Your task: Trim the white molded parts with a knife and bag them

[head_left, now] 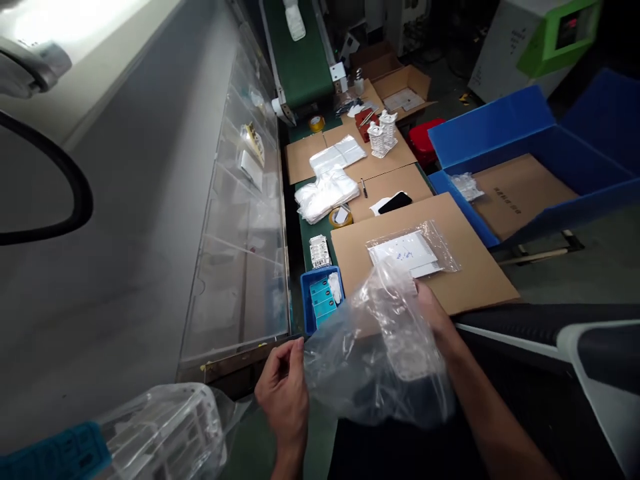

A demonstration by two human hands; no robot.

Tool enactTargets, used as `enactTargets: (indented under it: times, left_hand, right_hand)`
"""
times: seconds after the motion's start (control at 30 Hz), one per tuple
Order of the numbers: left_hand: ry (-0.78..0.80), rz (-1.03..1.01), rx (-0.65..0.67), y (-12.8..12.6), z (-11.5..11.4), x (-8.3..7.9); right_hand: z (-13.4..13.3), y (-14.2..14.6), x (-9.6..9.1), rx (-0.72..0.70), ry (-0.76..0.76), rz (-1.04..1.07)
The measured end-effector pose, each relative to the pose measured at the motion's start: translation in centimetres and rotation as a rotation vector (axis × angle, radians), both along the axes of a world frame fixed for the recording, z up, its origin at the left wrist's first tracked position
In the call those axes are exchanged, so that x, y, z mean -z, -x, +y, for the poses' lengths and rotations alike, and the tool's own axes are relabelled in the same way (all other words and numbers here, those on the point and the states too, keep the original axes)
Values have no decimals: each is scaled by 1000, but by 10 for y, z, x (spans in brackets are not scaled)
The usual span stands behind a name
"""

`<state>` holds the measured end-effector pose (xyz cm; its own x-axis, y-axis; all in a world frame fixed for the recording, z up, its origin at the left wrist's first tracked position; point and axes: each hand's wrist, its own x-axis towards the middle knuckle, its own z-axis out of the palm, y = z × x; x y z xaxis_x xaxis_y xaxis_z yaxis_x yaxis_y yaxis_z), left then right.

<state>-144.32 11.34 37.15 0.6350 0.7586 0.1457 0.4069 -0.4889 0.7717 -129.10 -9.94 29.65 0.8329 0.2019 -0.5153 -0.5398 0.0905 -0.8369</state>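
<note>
My left hand (284,387) pinches the left edge of a large clear plastic bag (380,353), which I hold up in front of me. My right hand (434,315) grips the bag's right side, its fingers mostly hidden behind the film. Just beyond the bag lies a smaller clear bag with a white printed sheet (413,252) on a brown cardboard sheet (475,267). A small blue tray (320,297) with teal packets sits left of the cardboard.
A pile of clear bags (327,190), tape rolls (341,217), a black phone (395,202) and white plastic parts (383,133) lie further back. A green conveyor (300,60) runs away. A blue crate (525,167) stands right; a bagged white part (165,433) sits lower left.
</note>
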Motion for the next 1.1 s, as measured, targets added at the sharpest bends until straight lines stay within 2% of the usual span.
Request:
enactTargets:
  times: [0.13, 0.27, 0.4, 0.5, 0.57, 0.67, 0.77, 0.87, 1.03, 1.1]
  left_hand:
    - [-70, -72, 135, 2, 20, 16]
    - [-118, -133, 320, 2, 37, 29]
    - [-157, -171, 527, 9, 44, 37]
    - [-153, -159, 646, 18, 48, 45]
    - [-134, -148, 640, 22, 52, 57]
    - [-92, -138, 497, 21, 60, 84]
    - [-40, -93, 428, 22, 61, 103]
    - [2, -49, 514, 44, 48, 95]
    - [249, 102, 918, 103, -2, 57]
    - [344, 155, 971, 114, -12, 49]
  right_hand:
    - [-43, 43, 17, 164, -125, 20]
    - [-73, 102, 12, 239, -253, 45]
    - [-75, 155, -1, 190, -377, 56]
    - [-67, 188, 2, 192, -384, 95]
    - [-63, 208, 10, 253, -341, 126]
    - [-60, 232, 19, 348, -279, 146]
    - [-55, 245, 16, 337, -255, 144]
    - [-43, 246, 8, 279, -219, 146]
    - [-21, 231, 2, 165, -183, 157]
    - [-15, 224, 2, 114, -174, 158]
